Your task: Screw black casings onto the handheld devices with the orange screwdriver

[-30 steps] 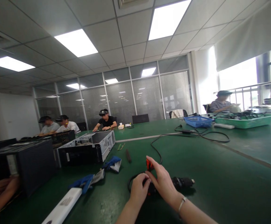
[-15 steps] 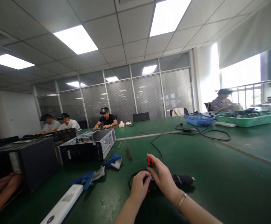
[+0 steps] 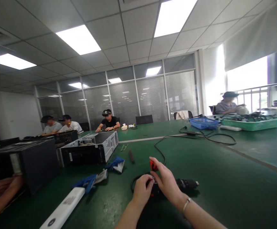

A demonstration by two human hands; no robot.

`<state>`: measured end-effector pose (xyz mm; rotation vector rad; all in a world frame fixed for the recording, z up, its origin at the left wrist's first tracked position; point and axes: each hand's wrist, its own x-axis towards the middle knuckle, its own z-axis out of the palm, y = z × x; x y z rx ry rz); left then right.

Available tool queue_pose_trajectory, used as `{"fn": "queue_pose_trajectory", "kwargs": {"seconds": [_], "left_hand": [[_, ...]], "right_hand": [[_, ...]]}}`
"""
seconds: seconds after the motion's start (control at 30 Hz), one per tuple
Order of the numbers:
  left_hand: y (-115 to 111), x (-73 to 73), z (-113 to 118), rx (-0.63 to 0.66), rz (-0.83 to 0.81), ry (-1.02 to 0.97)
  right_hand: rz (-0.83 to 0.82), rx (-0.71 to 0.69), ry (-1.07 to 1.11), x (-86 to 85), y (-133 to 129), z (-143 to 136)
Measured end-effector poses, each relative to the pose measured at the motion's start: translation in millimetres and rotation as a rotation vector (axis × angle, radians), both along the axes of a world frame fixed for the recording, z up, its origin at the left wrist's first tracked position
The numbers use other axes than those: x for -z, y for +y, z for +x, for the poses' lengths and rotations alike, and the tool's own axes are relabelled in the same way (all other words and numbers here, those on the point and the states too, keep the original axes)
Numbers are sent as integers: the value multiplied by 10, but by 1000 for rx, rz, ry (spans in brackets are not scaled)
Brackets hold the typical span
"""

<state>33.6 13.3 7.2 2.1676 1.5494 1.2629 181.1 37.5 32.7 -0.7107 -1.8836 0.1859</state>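
Note:
My right hand (image 3: 168,181) grips an upright tool with an orange-and-black handle (image 3: 152,164), which looks like a small screwdriver. Its lower part is mostly hidden by my fingers. Close against it, my left hand (image 3: 142,188) is closed in a pinch at the tool's lower end. What sits between those fingertips is too small to make out. Beneath both hands a black corded electric screwdriver (image 3: 186,184) lies on the green table (image 3: 215,165), its metal tip pointing right. My hands cover part of its body.
Left of my hands lie blue-and-grey gloves (image 3: 87,183), a white power strip (image 3: 63,208) and a dark bar (image 3: 131,156). An opened computer case (image 3: 88,152) stands beyond. Another person's arms (image 3: 6,190) reach into a black case (image 3: 39,165). A blue basket (image 3: 204,123) and green basket (image 3: 253,125) stand right.
My hands and the tool stay almost in the same place. At the far right, the seated person's hand has lifted a little.

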Motion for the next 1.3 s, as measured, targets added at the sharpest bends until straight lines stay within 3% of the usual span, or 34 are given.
{"fn": "queue_pose_trajectory", "kwargs": {"seconds": [0.43,0.57,0.77,0.93,1.07,1.3], "left_hand": [[-15,-44,-34,50,-34,9],[-30,-118,-202,118,-161,19],[-27,-121,-457,174,-366,-20],[-49,-129,-444,185,-355,-22],[-57,-112,-364,114,-275,41],[-27,-13,-172,121,-163,154]], "right_hand": [[-7,-37,-2,3,-33,-4],[-53,-93,29,-30,-57,1],[0,3,16,-61,-41,49],[-43,-40,-1,-54,-55,28],[4,-44,-3,-46,-74,24],[7,-56,216,-21,-143,-7]]}}
